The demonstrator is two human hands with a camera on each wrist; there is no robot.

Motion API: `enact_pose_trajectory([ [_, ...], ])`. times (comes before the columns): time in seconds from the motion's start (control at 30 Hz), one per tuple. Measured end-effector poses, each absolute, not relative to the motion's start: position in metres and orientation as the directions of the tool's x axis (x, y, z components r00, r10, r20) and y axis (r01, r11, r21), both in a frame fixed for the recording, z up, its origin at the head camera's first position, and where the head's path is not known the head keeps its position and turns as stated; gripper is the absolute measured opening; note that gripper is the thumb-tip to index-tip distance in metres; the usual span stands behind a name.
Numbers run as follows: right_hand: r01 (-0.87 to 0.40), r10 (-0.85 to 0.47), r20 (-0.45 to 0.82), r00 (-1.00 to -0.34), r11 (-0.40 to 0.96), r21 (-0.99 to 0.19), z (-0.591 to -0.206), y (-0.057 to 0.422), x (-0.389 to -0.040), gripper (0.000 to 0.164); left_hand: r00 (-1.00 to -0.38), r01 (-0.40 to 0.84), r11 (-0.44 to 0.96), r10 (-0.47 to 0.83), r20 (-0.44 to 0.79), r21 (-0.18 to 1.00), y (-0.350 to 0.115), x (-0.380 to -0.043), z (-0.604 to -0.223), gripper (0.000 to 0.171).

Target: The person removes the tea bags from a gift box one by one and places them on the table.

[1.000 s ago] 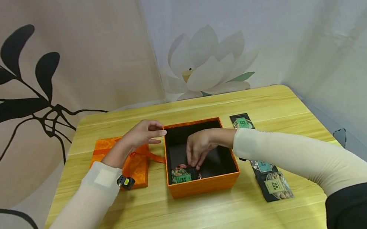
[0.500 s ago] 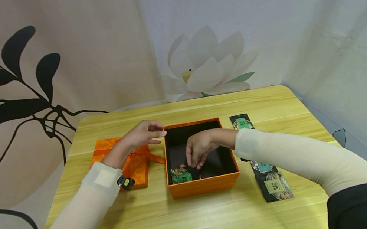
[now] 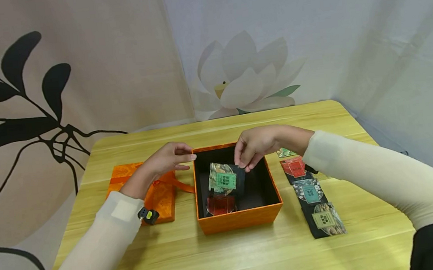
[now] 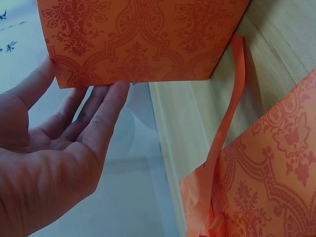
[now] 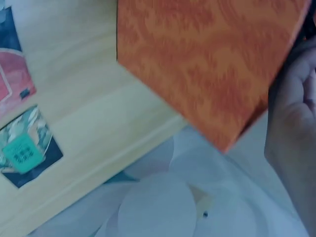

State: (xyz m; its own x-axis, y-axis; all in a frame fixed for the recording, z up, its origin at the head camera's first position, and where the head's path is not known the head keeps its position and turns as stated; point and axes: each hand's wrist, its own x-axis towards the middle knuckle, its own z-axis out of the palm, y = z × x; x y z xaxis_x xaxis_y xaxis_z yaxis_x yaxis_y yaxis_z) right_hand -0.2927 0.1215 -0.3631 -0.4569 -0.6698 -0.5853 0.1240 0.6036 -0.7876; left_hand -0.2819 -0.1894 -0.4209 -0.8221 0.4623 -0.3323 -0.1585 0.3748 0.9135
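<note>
My right hand (image 3: 258, 144) pinches the corner of a black sachet with a green label (image 3: 225, 180), holding it up inside the orange patterned box (image 3: 241, 218). Below it, a sachet with a red label (image 3: 221, 206) lies in the box's near left corner. My left hand (image 3: 168, 158) is at the far left corner of the box, its fingers loosely extended; in the left wrist view the fingertips touch the rim of the box (image 4: 138, 39). At the edge of the right wrist view, part of the right hand (image 5: 296, 113) shows beside the box; the pinched sachet is out of sight there.
Left of the box lies an orange lid (image 3: 164, 206) with a ribbon (image 3: 179, 183) running towards the box. On the right, a column of sachets includes a red one (image 3: 295, 168), a blue one (image 3: 310, 193) and a yellow-labelled one (image 3: 324, 219), all on the wooden table (image 3: 230, 261).
My right hand has lifted the green-labelled sachet from the box's near left corner, moving up and to the right. The red-labelled sachet beneath has come into view. The left hand stays put.
</note>
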Motion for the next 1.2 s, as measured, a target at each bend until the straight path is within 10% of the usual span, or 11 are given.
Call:
enact_pose_trajectory([
  [1.2, 0.500, -0.580, -0.429, -0.692, 0.044, -0.865, -0.355, 0.333, -0.350, 0.031, -0.818, -0.142, 0.388, 0.472, -0.329, 0.911, -0.189, -0.282, -0.418, 0.046],
])
